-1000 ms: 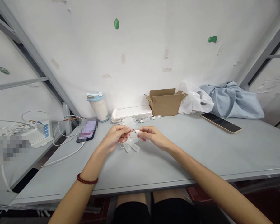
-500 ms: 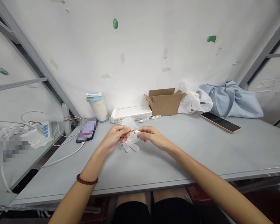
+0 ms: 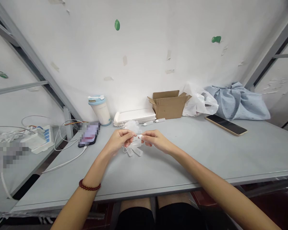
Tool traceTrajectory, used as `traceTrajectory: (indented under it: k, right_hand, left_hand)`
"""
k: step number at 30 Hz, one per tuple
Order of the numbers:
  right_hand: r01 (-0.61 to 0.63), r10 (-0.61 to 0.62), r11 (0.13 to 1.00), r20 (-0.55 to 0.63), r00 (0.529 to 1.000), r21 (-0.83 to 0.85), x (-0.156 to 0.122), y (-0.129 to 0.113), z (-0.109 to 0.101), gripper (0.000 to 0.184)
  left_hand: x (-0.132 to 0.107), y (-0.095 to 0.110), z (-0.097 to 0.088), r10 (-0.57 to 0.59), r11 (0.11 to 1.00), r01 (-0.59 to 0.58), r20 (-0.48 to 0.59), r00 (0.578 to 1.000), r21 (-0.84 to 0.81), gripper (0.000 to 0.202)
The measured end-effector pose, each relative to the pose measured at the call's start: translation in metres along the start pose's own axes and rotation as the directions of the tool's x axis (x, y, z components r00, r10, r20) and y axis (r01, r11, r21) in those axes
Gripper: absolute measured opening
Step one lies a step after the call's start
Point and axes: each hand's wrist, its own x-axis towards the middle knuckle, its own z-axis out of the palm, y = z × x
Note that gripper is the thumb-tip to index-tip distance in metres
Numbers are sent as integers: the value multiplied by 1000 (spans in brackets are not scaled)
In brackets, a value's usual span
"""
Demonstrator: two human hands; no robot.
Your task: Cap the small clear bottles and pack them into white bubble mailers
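Above the grey table, my left hand (image 3: 118, 140) is closed in a pinch; the tiny thin thing at its fingertips is too small to name. Facing it, my right hand (image 3: 157, 140) pinches a small white piece (image 3: 140, 136) between thumb and forefinger. The fingertips of both hands almost meet. Beneath and behind them lies a loose pile of translucent flat plastic pieces (image 3: 137, 151) with thin white loops, partly hidden by my hands. Two small clear tubes (image 3: 148, 123) with white ends lie just beyond, to the right.
Against the wall stand a blue-lidded cup (image 3: 100, 111), a white stack (image 3: 135, 116), an open cardboard box (image 3: 170, 107), a white plastic bag (image 3: 199, 102) and blue cloth (image 3: 240, 103). A phone (image 3: 227, 125) lies right; another phone (image 3: 88, 134) with a cable lies left.
Both hands keep nearly the same place and pinch. The small white piece has shifted very slightly at the right fingertips, and the whole view has moved a little.
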Motion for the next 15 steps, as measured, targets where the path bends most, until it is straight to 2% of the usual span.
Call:
traceTrajectory:
  k: [5,15]
  right_hand:
    - [0,-1,997,-12,1000,-76,-1,1,-1,33]
    - [40,-41,992,-8,999,-123,-4,0,3,35]
  left_hand:
    - [-2,3,3,34,996,-33,-19,999,88,25]
    - [-3,-2,3,67,991,-68,14,998,118,26]
